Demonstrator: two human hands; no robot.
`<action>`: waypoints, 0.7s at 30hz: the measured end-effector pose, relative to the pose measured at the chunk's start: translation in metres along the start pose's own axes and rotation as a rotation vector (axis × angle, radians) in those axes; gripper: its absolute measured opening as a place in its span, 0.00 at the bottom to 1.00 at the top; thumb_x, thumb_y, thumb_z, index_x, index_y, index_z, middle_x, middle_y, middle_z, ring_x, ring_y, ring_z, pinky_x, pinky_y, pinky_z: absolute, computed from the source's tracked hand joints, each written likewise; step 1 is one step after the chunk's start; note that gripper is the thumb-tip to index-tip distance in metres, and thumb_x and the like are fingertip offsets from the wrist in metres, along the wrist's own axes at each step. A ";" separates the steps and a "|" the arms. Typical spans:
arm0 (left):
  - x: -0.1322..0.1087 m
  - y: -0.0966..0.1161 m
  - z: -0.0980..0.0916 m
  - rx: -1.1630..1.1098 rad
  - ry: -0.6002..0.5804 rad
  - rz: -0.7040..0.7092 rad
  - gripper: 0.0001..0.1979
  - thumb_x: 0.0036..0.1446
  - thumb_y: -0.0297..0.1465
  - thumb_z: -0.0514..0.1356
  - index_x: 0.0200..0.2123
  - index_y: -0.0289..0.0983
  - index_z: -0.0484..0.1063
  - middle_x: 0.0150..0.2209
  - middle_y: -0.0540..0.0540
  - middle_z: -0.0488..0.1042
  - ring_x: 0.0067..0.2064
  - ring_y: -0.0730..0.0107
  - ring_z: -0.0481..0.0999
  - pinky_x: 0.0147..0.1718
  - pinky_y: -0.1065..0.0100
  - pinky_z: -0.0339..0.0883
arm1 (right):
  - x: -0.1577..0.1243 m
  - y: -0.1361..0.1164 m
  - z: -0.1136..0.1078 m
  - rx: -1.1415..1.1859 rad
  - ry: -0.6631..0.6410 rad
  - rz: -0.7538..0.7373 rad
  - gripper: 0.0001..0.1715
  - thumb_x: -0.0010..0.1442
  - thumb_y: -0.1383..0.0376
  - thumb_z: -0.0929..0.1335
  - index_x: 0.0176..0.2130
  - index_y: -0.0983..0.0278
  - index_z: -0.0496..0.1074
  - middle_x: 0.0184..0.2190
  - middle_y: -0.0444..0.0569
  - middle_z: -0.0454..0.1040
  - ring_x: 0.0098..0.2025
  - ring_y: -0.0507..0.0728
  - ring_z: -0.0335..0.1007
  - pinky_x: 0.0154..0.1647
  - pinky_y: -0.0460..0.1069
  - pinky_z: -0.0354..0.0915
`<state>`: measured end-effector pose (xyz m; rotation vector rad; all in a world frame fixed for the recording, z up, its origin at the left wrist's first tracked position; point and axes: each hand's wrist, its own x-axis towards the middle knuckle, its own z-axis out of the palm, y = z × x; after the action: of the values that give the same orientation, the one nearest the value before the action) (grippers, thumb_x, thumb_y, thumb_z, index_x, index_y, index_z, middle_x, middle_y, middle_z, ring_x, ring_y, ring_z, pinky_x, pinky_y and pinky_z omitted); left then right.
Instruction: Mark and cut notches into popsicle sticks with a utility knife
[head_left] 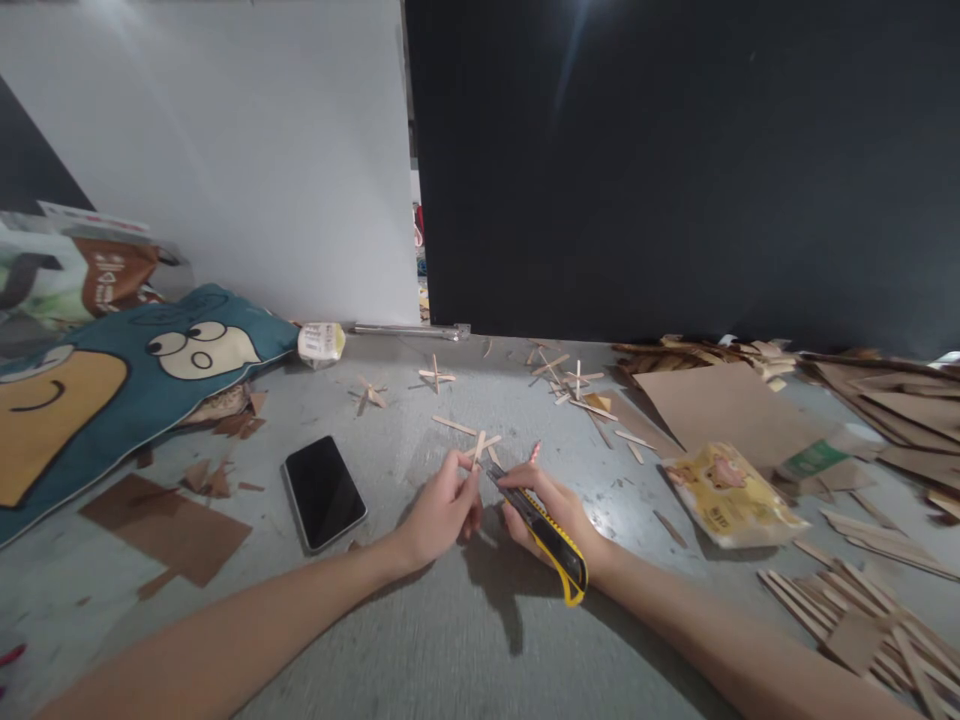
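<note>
My right hand (551, 510) is closed around a yellow and black utility knife (551, 535), its blade end pointing up and left toward my left hand. My left hand (439, 510) pinches a thin wooden craft stick (478, 447) at the fingertips, right next to the knife tip. Both hands hover low over a grey floor surface (465, 620). Several more wooden sticks (570, 385) lie scattered just beyond the hands.
A black phone (324, 492) lies left of my left hand. A teal cartoon cushion (105, 385) sits far left with brown cardboard scraps (169, 530) near it. A yellow packet (731, 495), cardboard sheets (727, 405) and stick piles (862, 610) fill the right. A white wall and black panel stand behind.
</note>
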<state>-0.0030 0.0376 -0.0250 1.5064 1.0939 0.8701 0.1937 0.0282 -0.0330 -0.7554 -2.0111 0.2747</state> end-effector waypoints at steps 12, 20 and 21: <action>0.000 -0.001 0.001 0.016 -0.012 0.010 0.24 0.66 0.58 0.50 0.41 0.43 0.55 0.19 0.59 0.68 0.17 0.73 0.65 0.18 0.72 0.59 | -0.001 0.001 0.000 0.021 0.015 0.012 0.15 0.63 0.68 0.67 0.50 0.57 0.68 0.38 0.48 0.79 0.37 0.58 0.81 0.38 0.50 0.76; -0.001 0.000 0.002 0.014 -0.018 0.014 0.23 0.66 0.57 0.51 0.41 0.43 0.55 0.19 0.59 0.68 0.17 0.73 0.65 0.18 0.72 0.60 | -0.001 -0.001 -0.002 0.028 0.002 0.036 0.13 0.64 0.67 0.67 0.49 0.57 0.67 0.38 0.47 0.79 0.35 0.57 0.81 0.37 0.50 0.77; -0.001 0.000 0.002 0.018 -0.019 0.014 0.23 0.66 0.57 0.51 0.40 0.43 0.55 0.19 0.59 0.68 0.17 0.73 0.65 0.18 0.72 0.59 | 0.000 -0.002 -0.002 0.021 0.001 0.035 0.13 0.64 0.68 0.67 0.49 0.57 0.66 0.37 0.47 0.79 0.35 0.57 0.80 0.37 0.50 0.77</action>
<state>-0.0016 0.0363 -0.0252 1.5357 1.0808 0.8560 0.1951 0.0263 -0.0311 -0.7777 -1.9927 0.3150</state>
